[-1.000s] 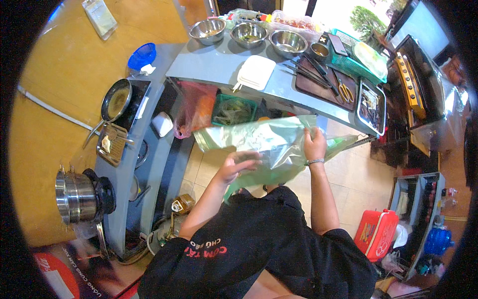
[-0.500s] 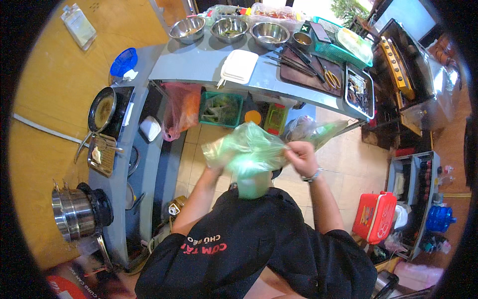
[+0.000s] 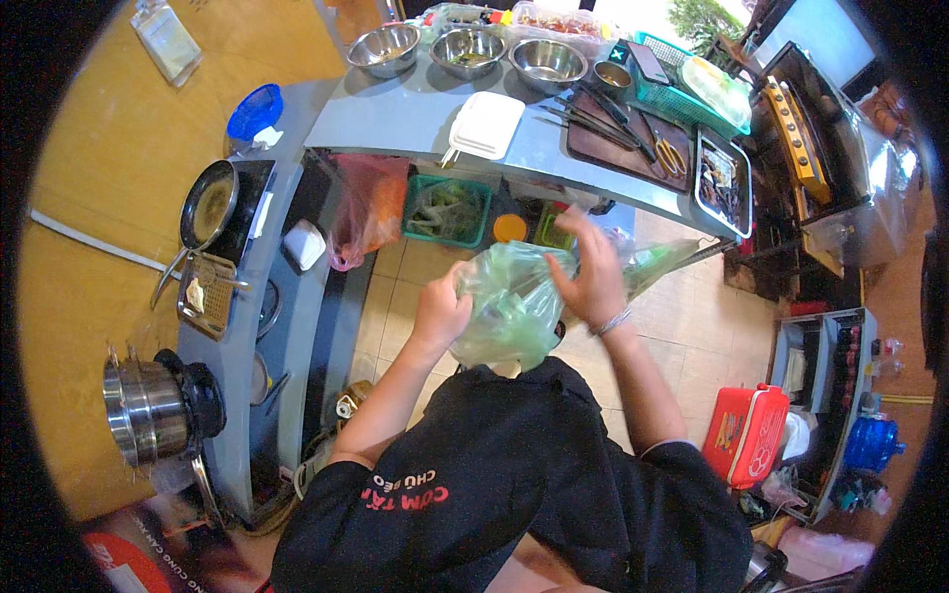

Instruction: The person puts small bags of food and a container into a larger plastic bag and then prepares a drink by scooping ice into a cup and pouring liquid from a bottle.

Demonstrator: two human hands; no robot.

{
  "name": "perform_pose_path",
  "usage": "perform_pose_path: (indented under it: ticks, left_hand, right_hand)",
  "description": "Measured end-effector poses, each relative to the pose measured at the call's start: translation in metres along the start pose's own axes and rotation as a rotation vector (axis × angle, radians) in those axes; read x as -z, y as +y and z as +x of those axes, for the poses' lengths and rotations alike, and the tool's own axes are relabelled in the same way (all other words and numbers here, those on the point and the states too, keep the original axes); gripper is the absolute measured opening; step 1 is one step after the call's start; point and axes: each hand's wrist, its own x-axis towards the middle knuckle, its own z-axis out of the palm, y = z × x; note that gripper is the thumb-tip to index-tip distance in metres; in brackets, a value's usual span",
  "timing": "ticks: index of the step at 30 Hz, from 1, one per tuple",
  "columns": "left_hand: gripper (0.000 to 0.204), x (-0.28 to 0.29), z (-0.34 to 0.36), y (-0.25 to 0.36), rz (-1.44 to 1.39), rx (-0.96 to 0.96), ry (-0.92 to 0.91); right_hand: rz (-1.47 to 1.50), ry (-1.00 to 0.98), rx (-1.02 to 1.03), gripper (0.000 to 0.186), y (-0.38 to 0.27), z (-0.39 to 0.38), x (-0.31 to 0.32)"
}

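Observation:
My left hand is closed around the left side of a crumpled, pale green plastic bag in front of my body. My right hand is raised at the bag's right side, fingers apart and slightly blurred, with the thumb close to the bag's edge. Beyond my hands, under the counter, are a teal basket of wrapped greens, an orange round item and a pink plastic bag.
A curved grey counter holds steel bowls, a white container and a board with knives and scissors. A pan and steel pot stand left. A grill and red cooler are right.
The bag, first spread wide, is now bunched into a smaller mass between my hands. My left hand has moved up and closed on it. My right hand has risen, its fingers now spread.

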Motion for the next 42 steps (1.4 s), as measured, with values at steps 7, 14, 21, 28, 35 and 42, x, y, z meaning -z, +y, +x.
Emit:
perform_pose_path:
  ticks: [7, 14, 21, 28, 35, 42]
  left_hand:
    - [0.019, -0.01, -0.01, 0.007, -0.786, 0.158, 0.491]
    - [0.009, 0.042, -0.071, 0.0, 0.068, -0.008, 0.296]
    - [0.019, 0.019, -0.09, -0.091, 0.104, 0.471, 0.148]
    - [0.011, 0.042, -0.088, -0.056, 0.084, -0.311, 0.467]
    - [0.021, 0.058, -0.085, -0.04, -0.001, 0.046, 0.544]
    - [0.017, 0.035, -0.066, -0.051, -0.06, 0.224, 0.047]
  right_hand:
    - [0.707, -0.268, -1.1, 0.043, 0.01, -0.113, -0.126]
    - [0.361, 0.188, -0.211, 0.053, -0.024, -0.05, -0.043]
    - [0.04, -1.387, -0.459, 0.071, 0.069, -0.095, -0.086]
    - [-0.086, -0.052, -0.227, 0.062, 0.001, -0.047, -0.043]
    - [-0.161, -0.735, -0.485, 0.071, 0.007, -0.009, -0.051]
    - [-0.022, -0.784, -0.131, 0.04, 0.056, 0.001, -0.141]
